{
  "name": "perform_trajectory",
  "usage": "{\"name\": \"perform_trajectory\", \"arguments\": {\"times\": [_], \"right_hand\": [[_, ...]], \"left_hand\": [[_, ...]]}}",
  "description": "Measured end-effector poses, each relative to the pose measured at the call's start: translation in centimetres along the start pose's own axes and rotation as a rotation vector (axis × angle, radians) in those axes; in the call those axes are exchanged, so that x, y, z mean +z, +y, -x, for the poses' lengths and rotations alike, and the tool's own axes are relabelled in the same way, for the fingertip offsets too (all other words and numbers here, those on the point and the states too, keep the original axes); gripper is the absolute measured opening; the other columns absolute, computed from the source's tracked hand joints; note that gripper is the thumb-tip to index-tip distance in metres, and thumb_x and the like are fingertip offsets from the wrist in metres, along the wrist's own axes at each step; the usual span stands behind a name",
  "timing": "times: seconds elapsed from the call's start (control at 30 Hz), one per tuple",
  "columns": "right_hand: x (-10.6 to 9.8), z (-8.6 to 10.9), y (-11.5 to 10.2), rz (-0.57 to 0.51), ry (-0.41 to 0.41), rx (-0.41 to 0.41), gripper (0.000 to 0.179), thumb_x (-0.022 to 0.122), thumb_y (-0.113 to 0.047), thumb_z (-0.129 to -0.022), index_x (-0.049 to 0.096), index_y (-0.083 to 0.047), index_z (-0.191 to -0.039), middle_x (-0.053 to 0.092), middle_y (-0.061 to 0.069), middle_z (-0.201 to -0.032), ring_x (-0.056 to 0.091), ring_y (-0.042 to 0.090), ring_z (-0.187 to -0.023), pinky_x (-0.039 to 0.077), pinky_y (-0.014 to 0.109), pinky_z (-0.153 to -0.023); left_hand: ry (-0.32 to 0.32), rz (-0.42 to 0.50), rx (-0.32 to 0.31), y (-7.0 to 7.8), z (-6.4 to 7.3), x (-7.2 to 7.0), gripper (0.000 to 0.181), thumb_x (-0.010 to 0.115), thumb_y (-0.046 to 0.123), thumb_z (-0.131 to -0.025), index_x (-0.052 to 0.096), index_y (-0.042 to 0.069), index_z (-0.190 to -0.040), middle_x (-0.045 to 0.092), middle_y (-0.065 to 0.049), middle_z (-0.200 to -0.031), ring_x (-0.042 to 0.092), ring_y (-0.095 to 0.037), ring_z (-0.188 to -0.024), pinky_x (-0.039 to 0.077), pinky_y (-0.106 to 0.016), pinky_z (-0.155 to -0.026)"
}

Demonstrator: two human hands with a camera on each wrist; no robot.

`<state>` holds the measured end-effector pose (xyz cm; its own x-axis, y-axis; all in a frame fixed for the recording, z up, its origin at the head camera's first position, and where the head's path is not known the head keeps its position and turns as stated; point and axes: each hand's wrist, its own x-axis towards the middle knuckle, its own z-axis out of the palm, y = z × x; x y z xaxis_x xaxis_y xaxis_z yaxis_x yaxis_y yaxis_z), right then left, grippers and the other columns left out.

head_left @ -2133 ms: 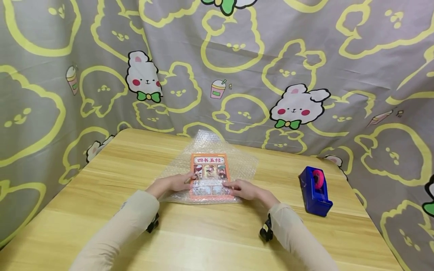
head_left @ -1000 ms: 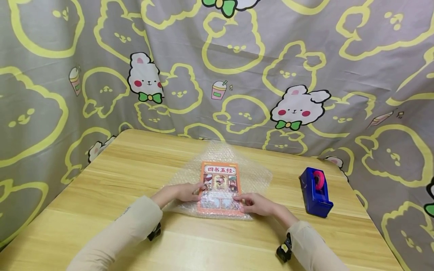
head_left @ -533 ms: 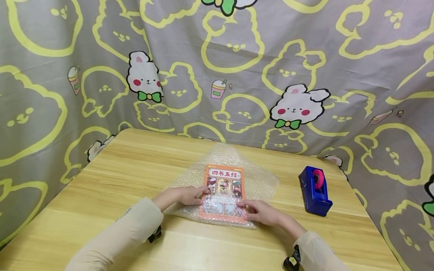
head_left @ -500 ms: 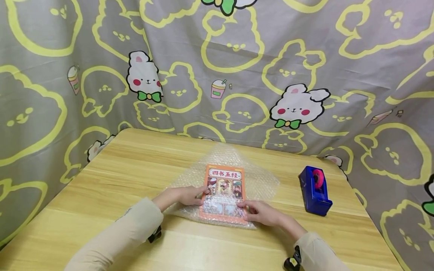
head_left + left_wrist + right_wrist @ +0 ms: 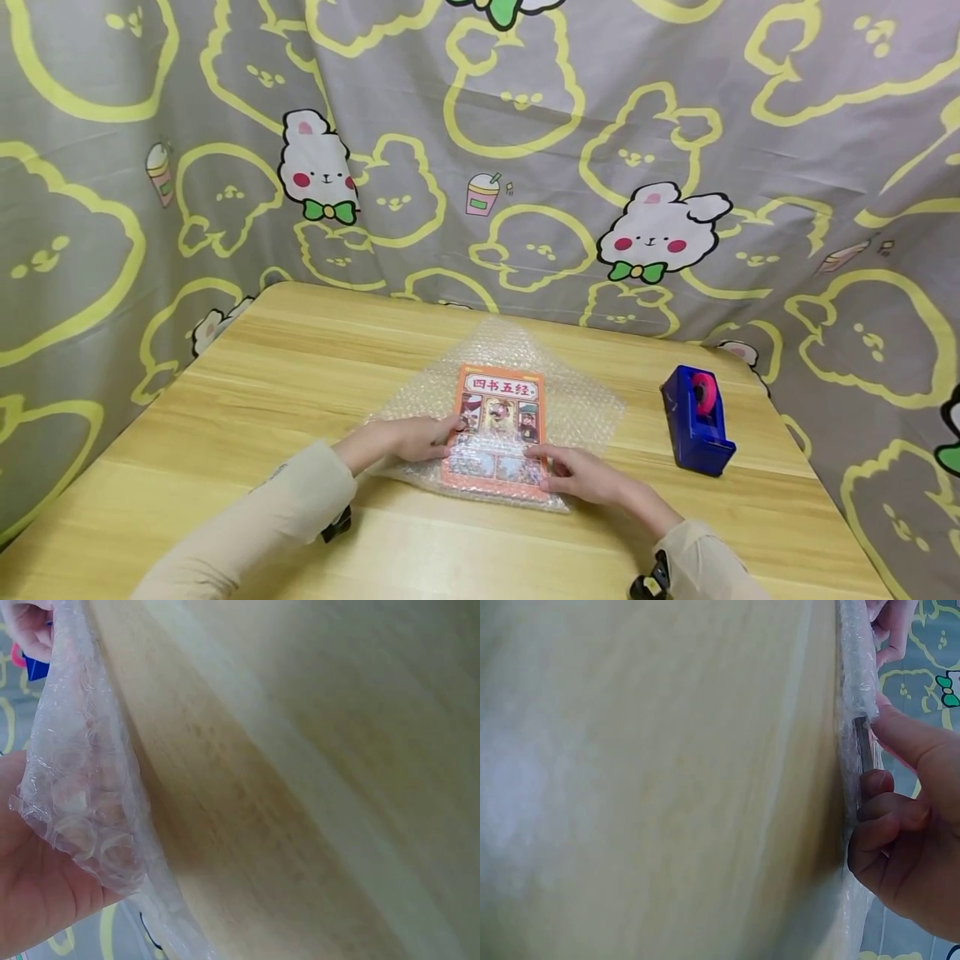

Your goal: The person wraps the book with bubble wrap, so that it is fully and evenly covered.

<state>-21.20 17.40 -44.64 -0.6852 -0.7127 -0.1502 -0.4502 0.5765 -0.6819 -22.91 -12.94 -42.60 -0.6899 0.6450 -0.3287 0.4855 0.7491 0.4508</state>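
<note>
An orange picture-covered book [image 5: 501, 408] lies on a sheet of bubble wrap [image 5: 581, 400], with a fold of the wrap drawn over its near half. My left hand [image 5: 420, 437] grips the book's left edge, thumb and forefinger at the cover. At the lower right edge, my right hand [image 5: 581, 472] holds book and wrap, its thumb over the folded layer. In the right wrist view, the curled fingers of that right hand [image 5: 915, 817] press against the book's dark edge. Bubble wrap [image 5: 86, 802] covers part of my left hand [image 5: 45, 889] in the left wrist view.
A blue tape dispenser [image 5: 697, 425] with a pink roll stands on the wooden table [image 5: 225, 417], to the right of the wrap. A grey patterned cloth [image 5: 420, 108] hangs behind the table and along its sides.
Over the two seconds, the book and bubble wrap have slid right and closer to me, both hands moving along with their hold kept. The last half second shows only a slight shift.
</note>
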Motion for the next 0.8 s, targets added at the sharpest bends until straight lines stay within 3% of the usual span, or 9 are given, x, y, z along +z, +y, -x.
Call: {"name": "perform_trajectory", "arguments": {"times": [0.13,0.23,0.4,0.5,0.6,0.73,0.8], "right_hand": [[-0.11,0.14,-0.12,0.004,0.001,0.004,0.048,0.057,-0.030,-0.089,0.046,-0.013,-0.133,0.043,-0.007,-0.065,0.035,0.003,-0.056,0.032,0.018,-0.052],[-0.17,0.14,-0.20,0.006,0.003,0.001,0.048,0.056,-0.030,-0.090,0.045,-0.014,-0.134,0.043,-0.007,-0.065,0.036,0.002,-0.056,0.032,0.018,-0.051],[-0.27,0.11,-0.19,0.026,0.010,-0.008,0.046,0.054,-0.029,-0.092,0.045,-0.013,-0.134,0.042,-0.007,-0.063,0.034,0.002,-0.054,0.031,0.018,-0.050],[-0.33,0.10,-0.15,0.037,0.014,-0.006,0.046,0.053,-0.029,-0.092,0.046,-0.013,-0.134,0.041,-0.008,-0.062,0.034,0.001,-0.053,0.031,0.018,-0.050],[-0.37,0.01,-0.13,0.035,0.013,-0.003,0.045,0.053,-0.029,-0.092,0.046,-0.014,-0.134,0.041,-0.009,-0.061,0.034,0.001,-0.053,0.030,0.017,-0.051],[-0.58,-0.21,-0.04,-0.042,-0.034,0.006,0.046,0.054,-0.025,-0.092,0.045,-0.012,-0.134,0.044,-0.007,-0.064,0.037,0.002,-0.054,0.034,0.017,-0.052],[-0.93,-0.46,0.11,-0.109,-0.092,0.020,0.045,0.054,-0.024,-0.092,0.045,-0.011,-0.134,0.048,-0.004,-0.071,0.040,0.006,-0.060,0.038,0.020,-0.056]], "left_hand": [[-0.004,-0.006,0.002,0.13,-0.08,-0.14,0.033,0.046,0.021,-0.096,0.036,0.013,-0.126,0.050,-0.016,-0.129,0.053,-0.026,-0.111,0.040,-0.036,-0.097],[-0.017,0.009,0.007,0.28,0.06,-0.25,0.043,0.044,0.020,-0.097,0.031,0.013,-0.137,0.054,-0.017,-0.123,0.059,-0.024,-0.087,0.045,-0.033,-0.085],[-0.033,-0.028,0.019,0.53,0.15,-0.35,0.053,0.040,0.019,-0.098,0.021,0.030,-0.146,0.047,-0.013,-0.135,0.058,-0.019,-0.078,0.046,-0.032,-0.083],[-0.039,-0.080,0.025,0.60,-0.05,-0.42,0.051,0.040,0.018,-0.098,0.026,0.036,-0.143,0.048,-0.011,-0.134,0.056,-0.015,-0.077,0.045,-0.031,-0.085],[-0.055,-0.094,0.021,0.69,-0.30,-0.54,0.050,0.040,0.018,-0.098,0.029,0.038,-0.142,0.049,-0.011,-0.134,0.046,-0.013,-0.058,0.047,-0.030,-0.075],[-0.085,-0.084,0.010,0.85,-0.36,-0.67,0.050,0.042,0.015,-0.097,0.031,0.036,-0.141,0.046,-0.012,-0.136,0.047,-0.014,-0.061,0.047,-0.031,-0.078],[-0.103,-0.084,0.012,0.93,-0.29,-0.67,0.050,0.042,0.014,-0.097,0.032,0.035,-0.141,0.045,-0.011,-0.137,0.056,-0.017,-0.077,0.045,-0.032,-0.087]]}}
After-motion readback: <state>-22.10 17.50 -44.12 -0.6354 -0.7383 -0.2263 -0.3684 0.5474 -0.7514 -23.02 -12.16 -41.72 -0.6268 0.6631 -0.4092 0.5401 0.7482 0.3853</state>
